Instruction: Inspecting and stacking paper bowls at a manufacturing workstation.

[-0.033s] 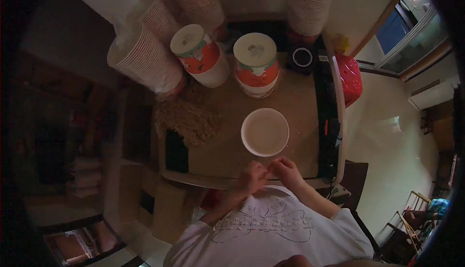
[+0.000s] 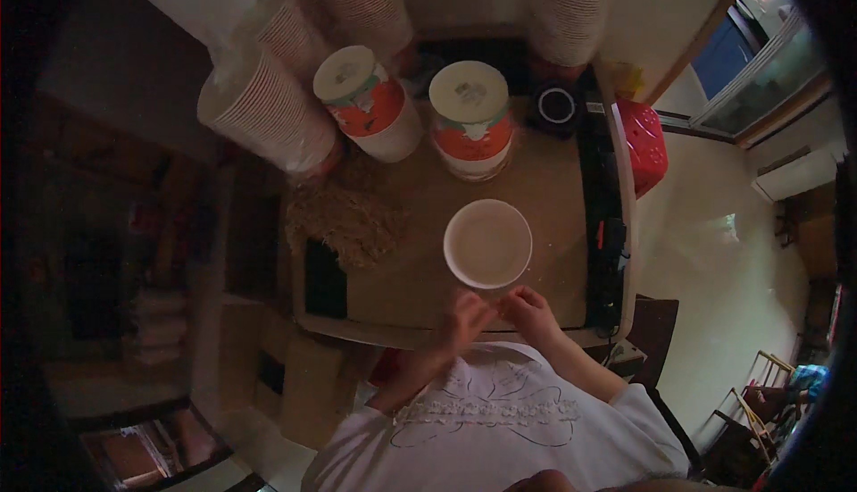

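Close together at the table's near edge, my left hand (image 2: 464, 321) and my right hand (image 2: 528, 311) have their fingertips nearly meeting. The right fingers are pinched. Curled and slightly blurred, the left fingers are also closed. Anything small between them is too dim to make out. Just beyond the fingertips stands a round white paper bowl (image 2: 487, 246), its pale inside facing up. A loose heap of brown, stringy fibres (image 2: 353, 224) lies to its left. Behind the bowl are two paper tubs with red, green and white sides, a middle one (image 2: 473, 139) and a tilted left one (image 2: 379, 112).
Tall nested stacks of paper tubs stand at the back left (image 2: 263, 112) and back right (image 2: 571, 14). Near the right stack sits a dark round-topped device (image 2: 555, 106). Dark items line the right table edge (image 2: 629, 269); a red plastic container (image 2: 643, 148) is beyond it.
My left hand has shifted slightly upward and is more blurred now. The right hand has barely moved; the bowl, tubs and fibres look unchanged.
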The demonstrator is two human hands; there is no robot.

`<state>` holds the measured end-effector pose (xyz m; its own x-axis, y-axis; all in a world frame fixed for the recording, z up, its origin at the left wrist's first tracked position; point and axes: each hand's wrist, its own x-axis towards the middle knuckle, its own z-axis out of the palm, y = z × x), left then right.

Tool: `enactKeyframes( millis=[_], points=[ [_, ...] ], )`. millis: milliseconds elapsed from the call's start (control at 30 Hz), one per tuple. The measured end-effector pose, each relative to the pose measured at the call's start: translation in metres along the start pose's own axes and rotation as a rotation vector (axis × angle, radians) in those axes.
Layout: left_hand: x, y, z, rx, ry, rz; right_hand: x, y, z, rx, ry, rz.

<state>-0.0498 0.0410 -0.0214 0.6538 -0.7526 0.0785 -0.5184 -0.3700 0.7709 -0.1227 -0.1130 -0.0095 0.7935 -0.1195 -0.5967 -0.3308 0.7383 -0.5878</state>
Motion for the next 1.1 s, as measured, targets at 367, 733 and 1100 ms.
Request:
enactKeyframes(
  millis=[367, 733, 1100],
  points=[
    [0.058, -0.042, -0.043, 0.402, 0.02, 0.281, -0.014, -0.049, -0.01, -0.188, -0.144, 0.058],
    [0.059, -0.008, -0.07, -0.251, 0.199, -0.244, -0.004, -0.055, -0.001, -0.368, -0.079, -0.097],
    [0.051, 0.006, -0.026, 0.249, 0.019, -0.208, 0.029, -0.031, -0.005, -0.34, -0.071, -0.273]
  ],
)
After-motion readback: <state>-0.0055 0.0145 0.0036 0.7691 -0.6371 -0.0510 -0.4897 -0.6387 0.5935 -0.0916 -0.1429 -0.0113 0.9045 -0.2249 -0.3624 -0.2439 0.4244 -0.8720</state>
